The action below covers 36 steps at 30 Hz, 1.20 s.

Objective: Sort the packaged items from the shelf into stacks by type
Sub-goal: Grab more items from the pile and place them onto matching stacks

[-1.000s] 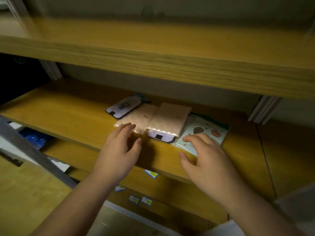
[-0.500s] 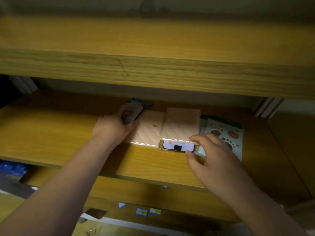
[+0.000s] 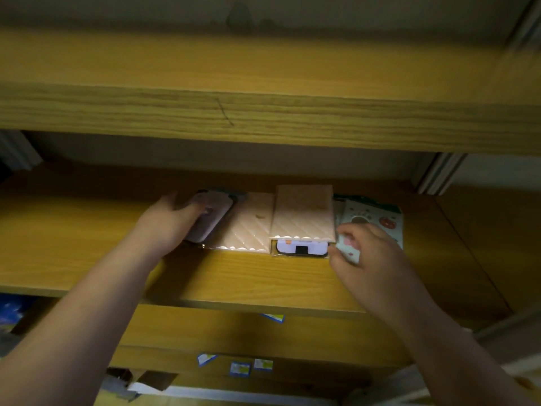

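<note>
Early in the sort, by my reading: everything sits unsorted in one row on the middle shelf (image 3: 263, 276), and both hands are picking. My left hand (image 3: 167, 227) grips the dark-edged grey packet (image 3: 212, 218) at the row's 9 o'clock end, thumb over its top face, fingers curled round its near side; packet tilted, partly overlapping the pink quilted packet (image 3: 248, 227) beside it. A second pink quilted packet (image 3: 303, 213) lies to the 3 o'clock side of the first, overlapping its edge, and covers most of a white-and-black packet (image 3: 301, 247) whose near end pokes out toward 6 o'clock. My right hand (image 3: 371, 259) is at the 3 o'clock end, fingers curled, pinching the near corner of the pale illustrated packet (image 3: 377, 221); more packets seem to lie under that one, count unclear. Step in hand: pulling the two end pieces clear of the pile. Next move, as I judge it: lift the grey packet off without dragging the pink one along, then find space on the shelf for separate stacks; the two pink ones look alike and would go together. Slick wrappers probably slide, so lift rather than pull. Dim light, labels unreadable.
</note>
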{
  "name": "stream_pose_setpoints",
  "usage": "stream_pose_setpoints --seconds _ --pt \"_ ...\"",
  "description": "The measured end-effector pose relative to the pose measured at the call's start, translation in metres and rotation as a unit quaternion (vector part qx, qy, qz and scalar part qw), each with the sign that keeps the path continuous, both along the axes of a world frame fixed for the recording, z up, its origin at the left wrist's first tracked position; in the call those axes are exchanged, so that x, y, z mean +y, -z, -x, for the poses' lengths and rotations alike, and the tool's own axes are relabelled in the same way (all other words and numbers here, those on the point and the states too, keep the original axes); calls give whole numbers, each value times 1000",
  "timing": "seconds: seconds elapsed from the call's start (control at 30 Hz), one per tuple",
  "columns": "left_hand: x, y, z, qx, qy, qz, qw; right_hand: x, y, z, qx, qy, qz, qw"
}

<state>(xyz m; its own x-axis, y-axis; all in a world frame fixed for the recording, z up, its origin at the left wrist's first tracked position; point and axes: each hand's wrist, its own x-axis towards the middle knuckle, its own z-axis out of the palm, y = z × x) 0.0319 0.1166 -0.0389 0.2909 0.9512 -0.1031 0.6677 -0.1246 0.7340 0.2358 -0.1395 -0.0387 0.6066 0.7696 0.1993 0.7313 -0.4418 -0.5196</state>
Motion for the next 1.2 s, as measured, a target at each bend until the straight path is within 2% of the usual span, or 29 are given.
stream_pose_setpoints --seconds 0.1,0.23,0.37,0.47,0.53,0.63,0.7,0.77,0.87,0.93,1.03,1.2 --pt "-9 3 5 -91 -24 49 994 7 2 -10 -3 21 6 1000" --pt "-25 1 -6 -179 -21 118 977 29 0 -21 18 33 67 997" --pt "-42 -6 -17 -268 -14 193 944 56 -3 -30 -1 30 109 994" --pt "-49 -13 -22 -318 -22 212 924 70 -3 -39 -24 35 149 988" --pt "-54 -16 -24 -335 -19 220 916 73 -6 -45 18 31 144 989" --pt "-61 -20 -26 -349 -1 231 908 71 -11 -52 161 36 80 983" --pt "-65 -21 -27 -354 3 229 907 66 -12 -55 270 41 25 962" --pt "-69 -20 -28 -357 7 227 906 57 -15 -55 364 51 -19 930" --pt "-74 -19 -32 -377 4 238 895 38 -15 -53 492 59 -130 859" --pt "-77 -18 -34 -385 0 247 889 22 -14 -52 520 63 -190 831" --pt "-86 -17 -42 -382 6 255 888 -6 -12 -51 529 71 -248 808" --pt "-110 -16 -55 -371 3 252 894 -50 -9 -48 538 64 -264 798"
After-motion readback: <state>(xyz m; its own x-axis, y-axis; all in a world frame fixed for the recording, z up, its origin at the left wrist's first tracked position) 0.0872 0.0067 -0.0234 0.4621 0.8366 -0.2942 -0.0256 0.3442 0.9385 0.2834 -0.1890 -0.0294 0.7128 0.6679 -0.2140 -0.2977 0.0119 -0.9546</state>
